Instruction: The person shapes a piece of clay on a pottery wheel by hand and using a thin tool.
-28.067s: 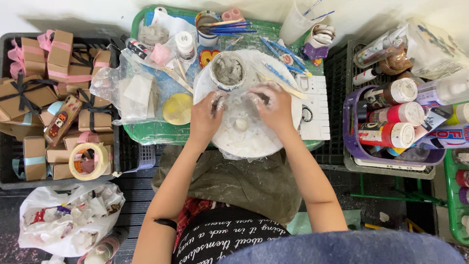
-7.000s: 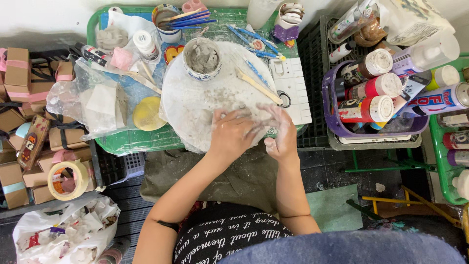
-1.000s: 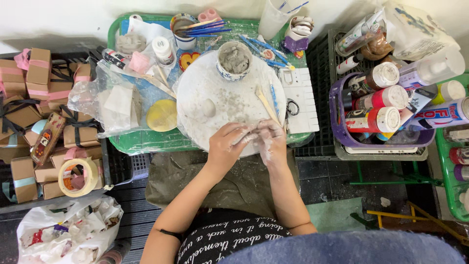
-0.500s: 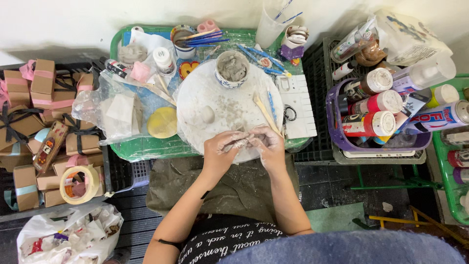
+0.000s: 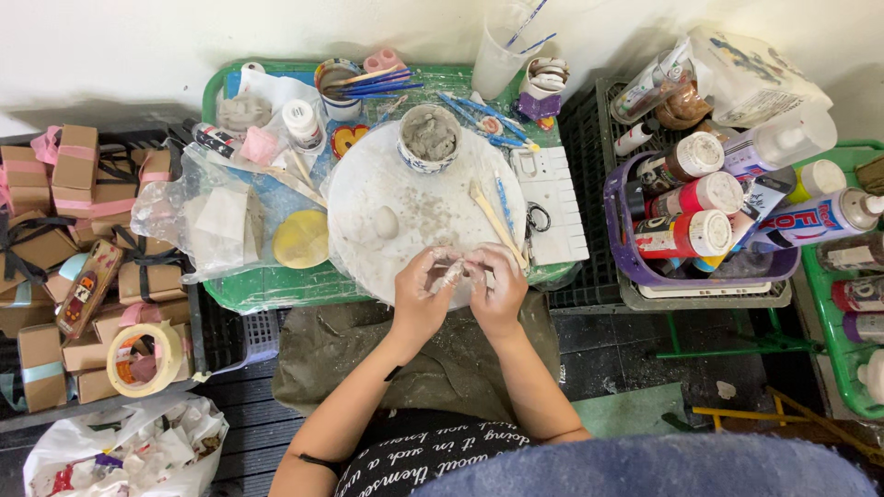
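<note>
Both hands are working a small lump of clay [image 5: 453, 270] over the near edge of the round white board [image 5: 368, 184]. The left hand [image 5: 421, 293] and the right hand [image 5: 497, 287] are pinching it, fingers clamped on the clay between them. A bowl of grey clay [image 5: 429, 138] is sitting at the far side of the board. A wooden stick [image 5: 494, 221] is lying just beside the right hand.

Bare arms, no sleeves; black top w/ white script; thin black band near left elbow
</note>
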